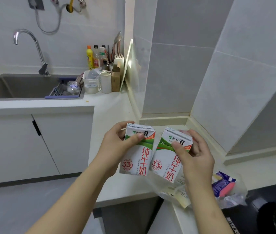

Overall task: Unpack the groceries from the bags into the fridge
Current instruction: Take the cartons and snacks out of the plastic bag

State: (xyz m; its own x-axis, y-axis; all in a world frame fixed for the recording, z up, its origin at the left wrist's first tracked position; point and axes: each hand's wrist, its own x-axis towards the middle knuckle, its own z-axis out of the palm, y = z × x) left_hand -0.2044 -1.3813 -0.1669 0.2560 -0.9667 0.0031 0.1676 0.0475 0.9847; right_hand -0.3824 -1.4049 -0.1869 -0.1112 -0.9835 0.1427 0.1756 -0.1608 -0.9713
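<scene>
Head view: the left milk carton is gripped near its top by the left hand, thumb in front and fingers curled behind, and the right milk carton, just beside it, is gripped likewise by the right hand, both above the white countertop. A crumpled clear plastic bag lies under the right hand, with a blue packet at 4 o'clock. The sink lies at 10 o'clock and condiment bottles at 12.

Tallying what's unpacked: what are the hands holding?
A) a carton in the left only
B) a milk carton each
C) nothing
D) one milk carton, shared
B: the left hand grips one milk carton, the right hand grips the second carton, side by side.
</scene>
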